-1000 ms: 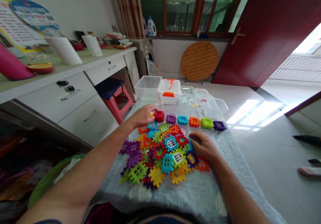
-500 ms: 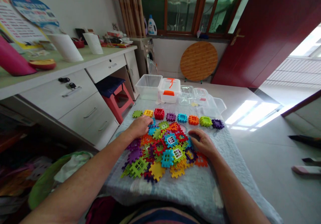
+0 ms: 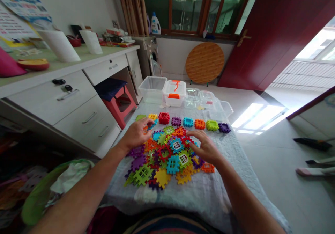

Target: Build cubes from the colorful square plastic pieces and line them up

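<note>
My left hand (image 3: 136, 133) is at the far left of a pile of colourful plastic interlocking tiles (image 3: 162, 177). Its fingers are closed on a blue interlocking tile (image 3: 154, 123), and a bit of orange shows beneath them. On the pile's right side, my right hand (image 3: 205, 146) reaches in with its fingers apart, near a red tile (image 3: 187, 141); whether they touch it I cannot tell. Behind the pile runs a row of stacked tiles sorted by colour, among them a red stack (image 3: 164, 118), a purple stack (image 3: 176, 121) and an orange stack (image 3: 200, 124).
A cloth-covered table (image 3: 235, 188) carries everything. At its far end stand an open clear bin (image 3: 153, 90), a lidded box with an orange latch (image 3: 175, 94) and more clear containers (image 3: 192, 97). A red stool (image 3: 120, 110) and a white desk (image 3: 75, 103) are to the left.
My left hand has lifted slightly and drawn back left with the blue tile. My right hand has moved left, over the pile. The view has shifted a little.
</note>
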Demonstrator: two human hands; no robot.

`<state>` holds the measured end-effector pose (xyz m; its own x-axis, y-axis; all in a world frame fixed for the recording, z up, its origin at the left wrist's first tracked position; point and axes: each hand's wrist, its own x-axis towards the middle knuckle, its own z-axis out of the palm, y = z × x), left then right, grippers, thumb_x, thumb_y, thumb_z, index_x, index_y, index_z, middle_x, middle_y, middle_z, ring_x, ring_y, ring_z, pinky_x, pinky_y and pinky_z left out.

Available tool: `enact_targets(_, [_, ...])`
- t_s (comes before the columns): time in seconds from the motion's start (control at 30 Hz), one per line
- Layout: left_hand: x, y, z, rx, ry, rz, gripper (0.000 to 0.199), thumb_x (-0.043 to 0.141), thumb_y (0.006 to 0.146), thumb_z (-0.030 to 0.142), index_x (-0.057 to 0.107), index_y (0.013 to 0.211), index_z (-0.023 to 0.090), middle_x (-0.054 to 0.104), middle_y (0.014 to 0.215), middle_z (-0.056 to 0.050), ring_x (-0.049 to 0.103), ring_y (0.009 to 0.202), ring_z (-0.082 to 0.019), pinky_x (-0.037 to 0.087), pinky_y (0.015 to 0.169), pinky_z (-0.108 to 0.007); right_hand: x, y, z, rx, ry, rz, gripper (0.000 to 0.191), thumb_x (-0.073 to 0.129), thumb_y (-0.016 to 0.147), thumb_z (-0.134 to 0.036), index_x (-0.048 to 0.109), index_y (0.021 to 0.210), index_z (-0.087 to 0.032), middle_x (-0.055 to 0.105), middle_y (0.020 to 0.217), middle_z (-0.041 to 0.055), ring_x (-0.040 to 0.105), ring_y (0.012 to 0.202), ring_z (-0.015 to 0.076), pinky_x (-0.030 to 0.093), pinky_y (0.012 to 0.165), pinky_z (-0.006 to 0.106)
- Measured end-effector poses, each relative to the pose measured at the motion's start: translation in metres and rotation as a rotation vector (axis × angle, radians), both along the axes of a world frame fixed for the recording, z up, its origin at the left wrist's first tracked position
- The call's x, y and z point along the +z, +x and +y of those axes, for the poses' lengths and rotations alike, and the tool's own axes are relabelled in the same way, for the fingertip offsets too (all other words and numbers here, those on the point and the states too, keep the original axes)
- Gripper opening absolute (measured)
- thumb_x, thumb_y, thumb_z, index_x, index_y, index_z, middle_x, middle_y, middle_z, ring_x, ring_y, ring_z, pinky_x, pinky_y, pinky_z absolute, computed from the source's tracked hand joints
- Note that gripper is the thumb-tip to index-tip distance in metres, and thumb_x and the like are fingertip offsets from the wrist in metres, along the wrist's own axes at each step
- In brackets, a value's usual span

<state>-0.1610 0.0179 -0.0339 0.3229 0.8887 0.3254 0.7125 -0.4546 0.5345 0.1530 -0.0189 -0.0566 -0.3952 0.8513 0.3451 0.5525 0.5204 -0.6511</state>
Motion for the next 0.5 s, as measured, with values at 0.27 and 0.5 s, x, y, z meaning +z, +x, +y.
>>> enact_targets(0.27, [-0.009, 0.052, -0.028, -0.08, -0.43, -0.475, 0.031, 0.055, 0.078, 0.026, 0.056, 0.108, 0.02, 0.061, 0.089, -0.002, 0.061, 0.078, -0.014, 0.052, 0.069, -0.026, -0.005, -0.035, 0.011, 0.057, -0.059, -0.273, 0.054, 0.069, 0.074, -0.021, 0.058, 0.127, -0.019, 0.065, 0.115, 0.0113, 0.053, 0.109, 0.0286, 0.04, 0.095, 0.046])
enact_targets(0.5, [-0.015, 0.058, -0.021, 0.013, -0.267, -0.164, 0.022, 0.052, 0.08, 0.022, 0.063, 0.099, 0.021, 0.07, 0.091, -0.003, 0.064, 0.08, -0.017, 0.051, 0.077, -0.031, -0.001, -0.036, 0.011, 0.027, -0.064, -0.21, 0.031, 0.067, 0.074, -0.012, 0.068, 0.103, -0.022, 0.066, 0.101, 0.0063, 0.057, 0.101, 0.0241, 0.041, 0.091, 0.04])
